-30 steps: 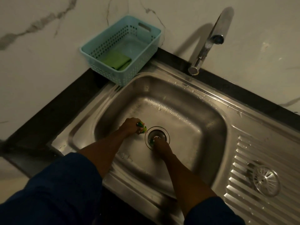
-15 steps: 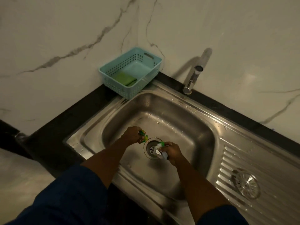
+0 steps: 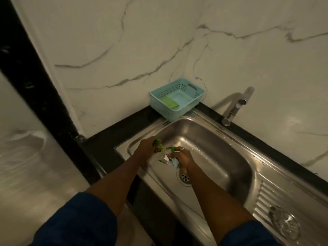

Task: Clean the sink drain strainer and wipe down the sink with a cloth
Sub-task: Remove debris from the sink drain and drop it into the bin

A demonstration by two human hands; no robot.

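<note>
My left hand [image 3: 148, 148] is closed around green scraps [image 3: 158, 144] above the left side of the steel sink [image 3: 221, 153]. My right hand [image 3: 182, 159] grips a clump of wet debris [image 3: 166, 159], pale and green bits, lifted above the basin floor. The open drain hole [image 3: 184, 178] shows just beneath my right wrist. The round metal strainer [image 3: 285, 221] lies on the ribbed drainboard at the lower right. A green cloth or sponge [image 3: 169, 102] rests inside the pale blue basket [image 3: 193, 102] at the back corner.
A chrome tap [image 3: 234, 108] stands behind the basin against the marble wall. Black countertop [image 3: 124, 126] borders the sink on the left and back. A dark vertical strip [image 3: 35, 80] and floor lie to the left.
Both hands rose from the drain and moved left with the debris, the right one pulling its clump out of the drain. The view swung up and left.
</note>
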